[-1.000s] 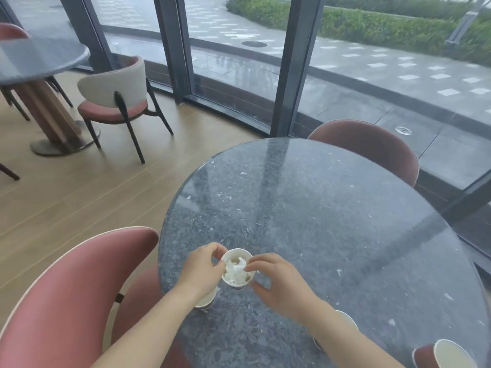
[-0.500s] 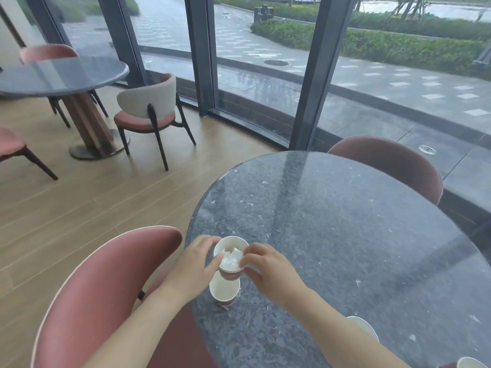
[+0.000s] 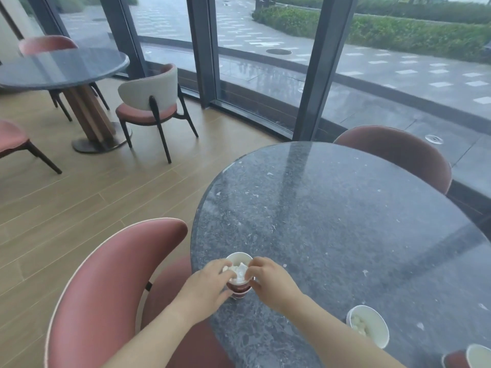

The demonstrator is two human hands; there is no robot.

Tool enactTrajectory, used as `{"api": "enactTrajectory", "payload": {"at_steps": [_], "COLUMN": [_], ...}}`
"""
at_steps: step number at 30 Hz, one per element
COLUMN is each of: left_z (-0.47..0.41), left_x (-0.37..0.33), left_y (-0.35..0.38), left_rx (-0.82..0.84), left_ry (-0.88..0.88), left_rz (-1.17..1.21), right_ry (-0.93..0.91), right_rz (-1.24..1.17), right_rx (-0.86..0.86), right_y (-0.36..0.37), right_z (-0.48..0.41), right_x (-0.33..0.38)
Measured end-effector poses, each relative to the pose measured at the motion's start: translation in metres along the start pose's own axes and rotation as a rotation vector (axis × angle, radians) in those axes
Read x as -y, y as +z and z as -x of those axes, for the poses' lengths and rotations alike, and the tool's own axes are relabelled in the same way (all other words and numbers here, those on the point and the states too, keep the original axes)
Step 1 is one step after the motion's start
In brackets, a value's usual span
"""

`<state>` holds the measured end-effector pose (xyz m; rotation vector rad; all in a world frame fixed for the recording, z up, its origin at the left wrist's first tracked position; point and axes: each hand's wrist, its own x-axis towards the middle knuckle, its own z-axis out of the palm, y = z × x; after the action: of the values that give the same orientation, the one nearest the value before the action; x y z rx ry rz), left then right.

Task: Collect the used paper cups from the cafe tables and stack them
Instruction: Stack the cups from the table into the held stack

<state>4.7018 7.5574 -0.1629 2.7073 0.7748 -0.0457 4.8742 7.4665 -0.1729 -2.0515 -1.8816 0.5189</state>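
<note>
We are in the stacking step. At the near-left edge of the table [image 3: 332,221], our left hand [image 3: 208,284] and right hand [image 3: 269,281] hold the top cup [image 3: 238,258] from either side. Its base is sunk into a red-walled lower cup [image 3: 240,292] that stands on the stone. The left fingers [image 3: 224,269] curl over the rim and the right fingertips [image 3: 253,264] pinch the opposite rim, so both hands are clamped on the same cup. Crumpled tissue [image 3: 240,269] sits inside it (which, we judge, would stop any further cup from seating deep). How fully the two cups are nested we cannot tell, since our hands cover the join.

The next move, we judge, calls for a straight downward press and then a reach to the right. A white cup [image 3: 368,328] with something pale in it stands by the near-right edge. Another cup [image 3: 479,355], red outside, shows just past it at the corner of the view. The way along the near edge looks open to us. The pink chair [image 3: 111,288] is tucked just beside the stack, where a tipped cup could fall. A second table [image 3: 61,67] stands well apart, far left.
</note>
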Motion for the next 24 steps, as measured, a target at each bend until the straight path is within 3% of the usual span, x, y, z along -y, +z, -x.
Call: {"api": "enactTrajectory", "payload": {"at_steps": [11,15,20,24], "left_z": [-0.055,-0.080,-0.094,-0.095], "left_x": [-0.080,-0.124,-0.155,-0.159], "left_y": [0.028,0.044,0.065,0.068], "left_rx": [0.082,0.077,0.186,0.142], "left_ry": [0.423,0.495,0.323,0.282], "left_rz": [-0.429,-0.320,-0.076,0.036], "right_ry": [0.318,0.423,0.547,0.624], "right_rz": [0.060,0.032,-0.001,-0.011], "right_rx": [-0.031,-0.084,-0.227,-0.286], "right_y": [-0.013,-0.030,-0.050,-0.064], "right_z": [0.082,0.124,0.168,0.200], "right_x": [-0.055,-0.074,-0.089,-0.103]}}
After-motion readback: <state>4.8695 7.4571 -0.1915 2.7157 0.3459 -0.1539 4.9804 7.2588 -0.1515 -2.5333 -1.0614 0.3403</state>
